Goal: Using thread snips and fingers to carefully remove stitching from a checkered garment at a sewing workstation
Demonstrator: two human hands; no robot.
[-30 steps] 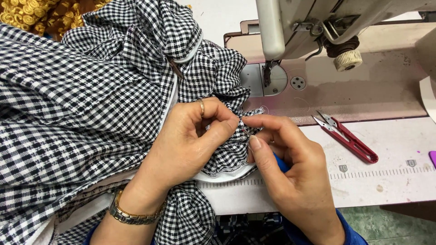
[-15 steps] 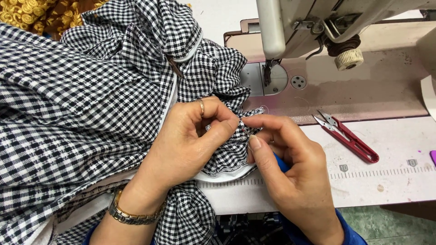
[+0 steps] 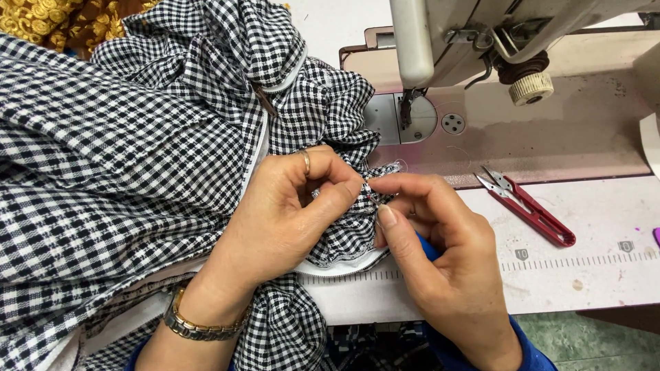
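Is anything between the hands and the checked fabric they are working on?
Nothing visible: the left hand and right hand both pinch the black-and-white checked fabric directly. The red thread snips lie apart on the table.

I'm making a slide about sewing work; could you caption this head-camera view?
Left hand and right hand pinch black-and-white gingham fabric beside a sewing machine, red thread snips lying nearby.

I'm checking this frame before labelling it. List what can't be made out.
Head view:
- The thin tool pinched by the right hand: too small to identify, mostly covered by fingers.
- The fabric edge under the left hand: hidden.
- The needle: shadowed by the machine, itself cut off by the top edge.
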